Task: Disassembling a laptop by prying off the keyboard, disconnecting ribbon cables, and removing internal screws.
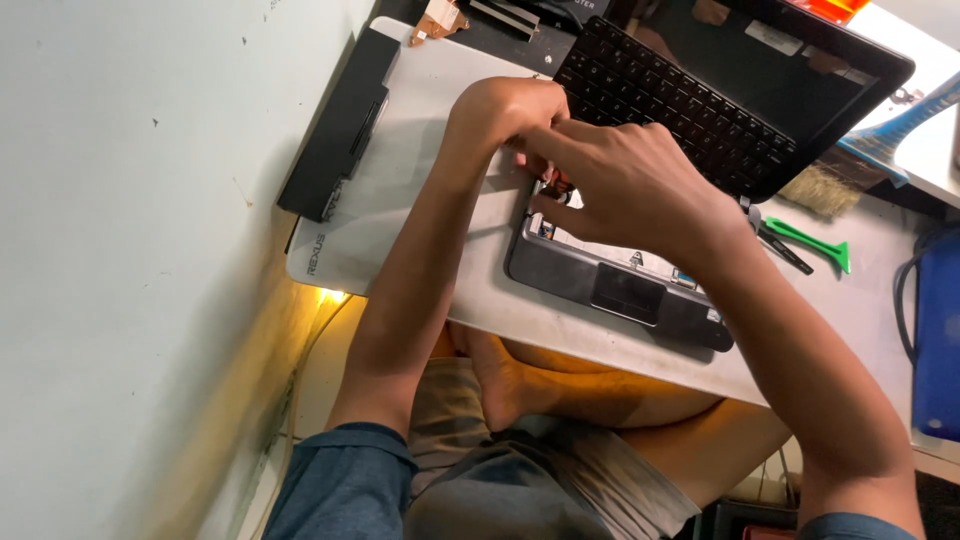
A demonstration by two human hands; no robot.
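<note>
With the black keyboard panel [690,110] already lifted off the grey plastic laptop base [620,290], your left hand [505,110] and right hand [630,180] apparently pinch something small, hidden, at its opened top.

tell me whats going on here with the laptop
A person sits cross-legged at a white work mat with a small dark laptop opened up. The keyboard is lifted back, and the left hand and right hand reach into the gap beneath it. A green pry tool lies to the right, a black battery pack to the left.
</note>
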